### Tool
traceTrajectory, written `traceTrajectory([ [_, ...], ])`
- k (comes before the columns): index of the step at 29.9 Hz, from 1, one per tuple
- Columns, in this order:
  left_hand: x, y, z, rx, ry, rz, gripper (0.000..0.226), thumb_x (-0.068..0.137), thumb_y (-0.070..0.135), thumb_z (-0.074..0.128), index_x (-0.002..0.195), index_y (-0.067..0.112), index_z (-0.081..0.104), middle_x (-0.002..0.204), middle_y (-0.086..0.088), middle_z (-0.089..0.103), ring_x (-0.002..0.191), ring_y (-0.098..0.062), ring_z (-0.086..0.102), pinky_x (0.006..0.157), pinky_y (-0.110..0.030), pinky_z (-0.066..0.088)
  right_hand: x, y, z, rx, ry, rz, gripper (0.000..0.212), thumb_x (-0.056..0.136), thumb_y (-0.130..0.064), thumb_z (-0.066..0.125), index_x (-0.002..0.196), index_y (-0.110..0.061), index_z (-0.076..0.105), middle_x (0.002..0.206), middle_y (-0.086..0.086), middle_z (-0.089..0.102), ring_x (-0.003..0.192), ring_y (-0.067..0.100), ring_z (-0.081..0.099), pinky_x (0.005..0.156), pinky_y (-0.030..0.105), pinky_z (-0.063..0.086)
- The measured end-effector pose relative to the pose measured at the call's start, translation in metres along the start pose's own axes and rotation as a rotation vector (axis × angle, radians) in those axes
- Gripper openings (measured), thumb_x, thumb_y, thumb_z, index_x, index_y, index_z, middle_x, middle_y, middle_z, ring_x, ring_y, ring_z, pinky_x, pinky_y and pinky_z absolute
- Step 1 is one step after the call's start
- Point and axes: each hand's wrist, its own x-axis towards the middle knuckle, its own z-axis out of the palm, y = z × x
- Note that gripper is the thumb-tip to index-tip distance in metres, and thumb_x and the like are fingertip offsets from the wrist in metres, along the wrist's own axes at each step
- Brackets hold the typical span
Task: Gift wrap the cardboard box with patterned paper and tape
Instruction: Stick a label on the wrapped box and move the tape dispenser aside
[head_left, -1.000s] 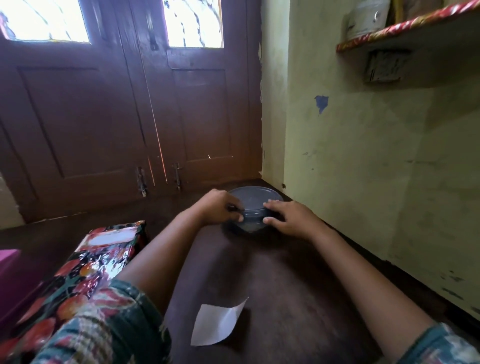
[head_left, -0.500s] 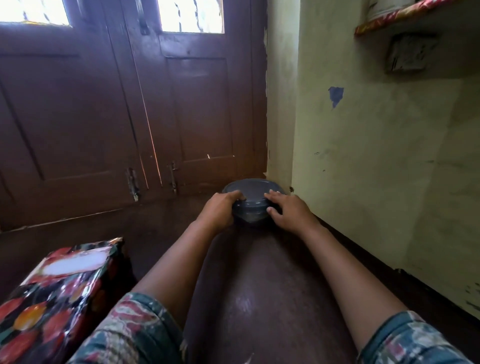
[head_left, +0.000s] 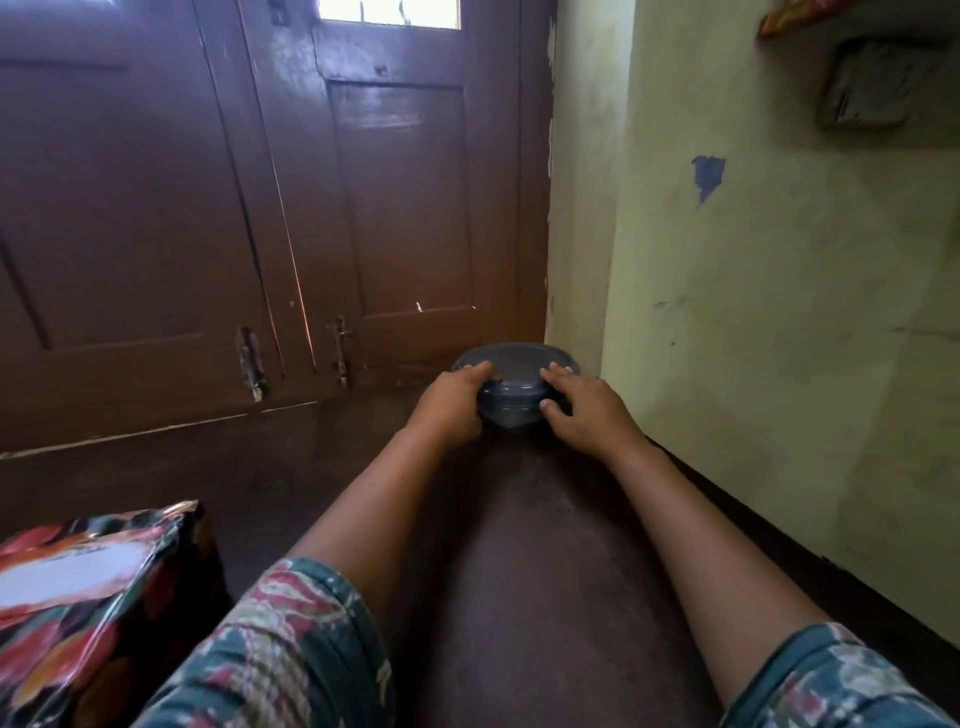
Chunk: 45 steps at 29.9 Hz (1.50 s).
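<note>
step: we're reckoning wrapping's nearly done | wrapped box (head_left: 88, 587) sitting at 8 o'clock on the floor (head_left: 519, 571) | left grip (head_left: 449, 402) and right grip (head_left: 584, 410) both clasping grey container (head_left: 511, 374) at 12 | next: probably lifting it, keeping level

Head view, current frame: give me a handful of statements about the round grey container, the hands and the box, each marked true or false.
1. The left hand and the right hand both hold the grey container. True.
2. The container's lid lies on the floor beside it. False: the lid sits on top of the container.
3. The wrapped box is at the lower left, apart from both hands. True.
4. The box is bare cardboard. False: patterned paper covers it.
5. The container is out in the middle of the floor, away from any wall. False: it is in the corner, by the door and the wall.
</note>
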Motion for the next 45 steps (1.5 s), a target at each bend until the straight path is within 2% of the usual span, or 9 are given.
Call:
traceTrajectory([
  [6,-0.013,0.012,-0.032,-0.027,-0.065,-0.04,0.059,0.081,0.007,0.056,0.137,0.021,0.046,0.137,-0.006,0.052,0.124,-0.025,0.048,0.101,-0.03,0.04,-0.017,-0.015,-0.022,0.105,-0.159,0.043,0.068,0.096,-0.031,0.046,0.15,-0.017,0.006,0.158,0.003,-0.002,0.144,0.014,0.003,0.113,0.026,0.008],
  [10,-0.038,0.027,-0.059,-0.18,0.033,-0.104,0.055,0.079,0.012,0.062,0.132,0.024,0.052,0.129,-0.003,0.059,0.115,-0.019,0.056,0.098,-0.03,0.045,-0.043,-0.045,-0.05,0.262,0.023,0.077,0.063,0.095,-0.032,0.047,0.149,-0.017,0.017,0.156,0.003,0.016,0.142,0.017,0.017,0.113,0.03,0.017],
  [14,-0.095,0.049,-0.099,-0.36,0.147,-0.116,0.053,0.08,0.004,0.063,0.131,0.017,0.053,0.128,-0.002,0.06,0.118,-0.013,0.055,0.096,-0.016,0.038,-0.096,-0.084,-0.07,0.454,0.147,0.108,0.056,0.093,-0.026,0.052,0.144,-0.015,0.032,0.147,0.007,0.037,0.134,0.022,0.036,0.107,0.028,0.028],
  [20,-0.22,0.055,-0.149,-0.45,0.285,-0.154,0.048,0.078,0.011,0.071,0.124,0.018,0.059,0.121,-0.003,0.063,0.113,-0.012,0.058,0.099,-0.02,0.041,-0.18,-0.143,-0.075,0.582,0.19,0.06,0.046,0.091,-0.019,0.057,0.135,-0.009,0.048,0.139,0.008,0.048,0.13,0.018,0.042,0.099,0.017,0.028],
  [23,-0.29,0.037,-0.173,-0.479,0.335,-0.203,0.048,0.075,0.016,0.074,0.121,0.019,0.061,0.117,-0.004,0.065,0.113,-0.012,0.059,0.101,-0.028,0.044,-0.213,-0.184,-0.068,0.685,0.172,0.014,0.043,0.089,-0.019,0.059,0.131,-0.01,0.052,0.134,0.006,0.054,0.126,0.016,0.047,0.105,0.026,0.033],
  [28,-0.402,-0.011,-0.226,-0.323,0.444,-0.348,0.052,0.074,0.023,0.072,0.123,0.017,0.059,0.118,-0.006,0.065,0.106,-0.011,0.058,0.095,-0.025,0.044,-0.251,-0.287,-0.051,0.892,0.011,-0.12,0.043,0.09,-0.016,0.058,0.132,-0.01,0.05,0.131,0.007,0.055,0.116,0.012,0.052,0.103,0.027,0.039],
  [33,-0.489,-0.056,-0.27,-0.139,0.544,-0.57,0.049,0.08,0.018,0.071,0.127,0.018,0.057,0.125,-0.007,0.062,0.116,-0.02,0.056,0.097,-0.028,0.043,-0.285,-0.387,-0.024,1.118,-0.291,-0.232,0.047,0.095,-0.017,0.049,0.14,-0.009,0.037,0.136,0.009,0.047,0.115,0.007,0.046,0.087,0.008,0.038],
  [40,-0.526,-0.1,-0.253,-0.19,0.358,-0.778,0.093,0.077,0.041,0.072,0.149,0.017,0.018,0.154,-0.007,0.026,0.14,-0.024,0.026,0.111,-0.037,0.026,-0.287,-0.44,0.057,1.158,-0.46,0.003,0.061,0.093,-0.034,0.049,0.147,-0.02,0.023,0.143,0.009,0.041,0.128,0.023,0.043,0.104,0.04,0.039],
  [45,-0.507,-0.128,-0.231,-0.302,0.317,-0.807,0.108,0.07,0.05,0.075,0.151,0.017,0.012,0.154,-0.007,0.025,0.141,-0.025,0.026,0.113,-0.04,0.026,-0.263,-0.446,0.093,1.112,-0.46,0.112,0.076,0.093,-0.033,0.05,0.149,-0.018,0.0,0.156,0.009,0.012,0.139,0.027,0.026,0.109,0.042,0.034],
])
